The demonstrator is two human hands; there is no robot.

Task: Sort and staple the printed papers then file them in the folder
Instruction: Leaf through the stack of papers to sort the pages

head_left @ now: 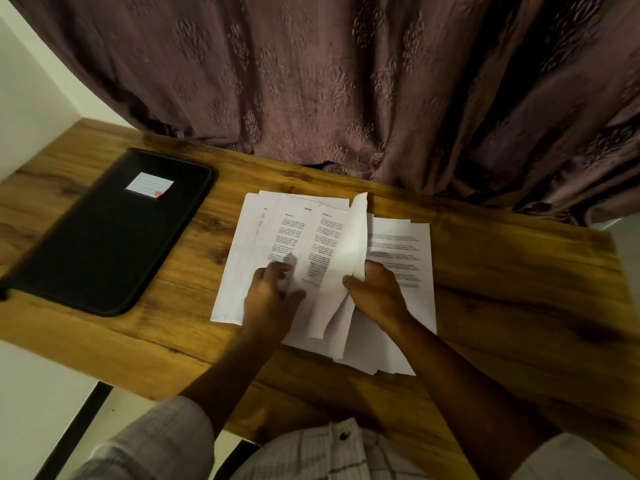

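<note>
Hands, two: left hand rests bent-fingered on the printed papers, grip unclear; right hand pinches one raised sheet. Papers: several, overlapping beneath both hands, not countable. Folder: one, black, closed, beyond-left of the left hand on the table.

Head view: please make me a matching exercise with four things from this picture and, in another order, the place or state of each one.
Things:
1. folder
2. raised sheet
3. left hand
4. curtain

Place or state:
A. hangs behind the table
B. pinched by the right hand
C. lies closed, left of the papers
D. holds the papers, left of the raised sheet

Pairs: 1-C, 2-B, 3-D, 4-A.
</note>
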